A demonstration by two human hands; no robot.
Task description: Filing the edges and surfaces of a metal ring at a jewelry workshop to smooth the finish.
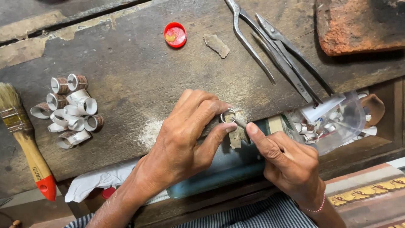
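Left hand (185, 135) pinches a small metal ring (228, 115) between thumb and fingertips, pressed on a worn peg (238, 131) at the bench (135, 71) edge. Right hand (287, 162), fingers closed, works a thin tool (241, 123) against the ring. Ring pile (69, 109) well left of peg; shears (278, 50) above-right.
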